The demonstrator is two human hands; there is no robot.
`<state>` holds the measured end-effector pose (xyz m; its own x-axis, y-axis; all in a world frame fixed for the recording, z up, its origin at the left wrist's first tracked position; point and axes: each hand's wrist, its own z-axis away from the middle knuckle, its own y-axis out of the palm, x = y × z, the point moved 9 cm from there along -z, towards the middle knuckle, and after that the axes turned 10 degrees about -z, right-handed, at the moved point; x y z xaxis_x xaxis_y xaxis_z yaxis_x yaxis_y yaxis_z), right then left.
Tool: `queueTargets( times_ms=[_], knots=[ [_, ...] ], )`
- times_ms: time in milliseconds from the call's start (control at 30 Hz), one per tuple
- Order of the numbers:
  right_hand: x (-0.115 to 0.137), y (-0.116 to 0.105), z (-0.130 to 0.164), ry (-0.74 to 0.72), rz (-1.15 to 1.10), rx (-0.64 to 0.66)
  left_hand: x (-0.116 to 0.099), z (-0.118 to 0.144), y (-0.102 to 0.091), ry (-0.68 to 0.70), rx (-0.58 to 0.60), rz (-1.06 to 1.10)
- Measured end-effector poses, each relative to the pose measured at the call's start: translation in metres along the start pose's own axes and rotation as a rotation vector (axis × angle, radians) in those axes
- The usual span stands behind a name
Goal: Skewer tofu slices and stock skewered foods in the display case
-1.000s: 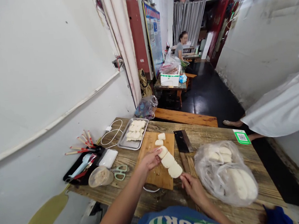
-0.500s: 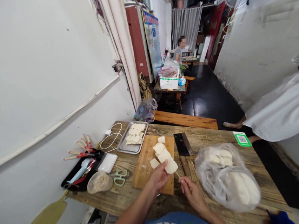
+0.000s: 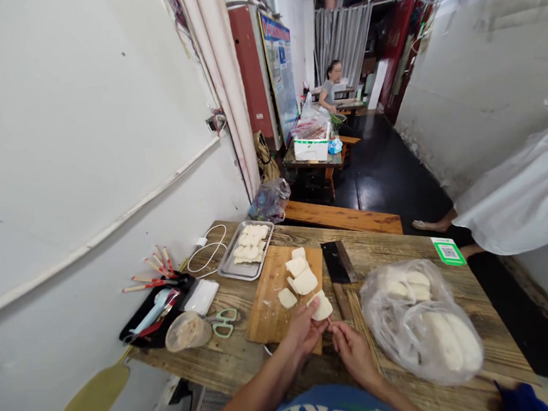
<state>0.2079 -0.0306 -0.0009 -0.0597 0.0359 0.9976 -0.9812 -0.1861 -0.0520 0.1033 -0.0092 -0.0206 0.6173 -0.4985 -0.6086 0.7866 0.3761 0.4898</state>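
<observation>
My left hand (image 3: 307,329) pinches a white slice of steamed bun (image 3: 321,307) above the near end of the cutting board (image 3: 263,310). Close against it, my right hand (image 3: 352,348) grips a thin wooden skewer (image 3: 330,320), whose visible tip meets the slice's lower edge. How deep it goes into the slice is hidden. Several more bun slices (image 3: 304,281) lie on the board, one of them apart on the left. To the right rests a cleaver (image 3: 338,262) with a wooden handle, beside a bundle of loose skewers (image 3: 362,326).
A metal tray (image 3: 224,267) of skewered slices stands behind the board. Plastic bags (image 3: 419,327) of whole buns lie right. On the left are scissors (image 3: 223,323), a plastic tub (image 3: 187,331) and a black holder (image 3: 144,321). Beyond the table are a bench (image 3: 345,216) and a seated person (image 3: 328,90).
My left hand has drawn the slice towards me, away from the other slices. My right hand is now closer to it, and less of the skewer shows between them.
</observation>
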Motion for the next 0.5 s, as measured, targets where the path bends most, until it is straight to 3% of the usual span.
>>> queueTargets(
  times_ms=[133,367,500],
  knots=[
    [0.002,-0.003,0.000,0.000,-0.025,-0.021,-0.004,-0.003,0.007,-0.005,0.037,0.012],
    [-0.012,0.004,0.008,0.079,-0.009,0.078,-0.058,-0.017,-0.010,0.157,-0.070,0.035],
    [-0.016,0.007,0.007,0.074,-0.011,0.088,-0.057,-0.022,-0.015,0.170,-0.066,0.001]
  ],
)
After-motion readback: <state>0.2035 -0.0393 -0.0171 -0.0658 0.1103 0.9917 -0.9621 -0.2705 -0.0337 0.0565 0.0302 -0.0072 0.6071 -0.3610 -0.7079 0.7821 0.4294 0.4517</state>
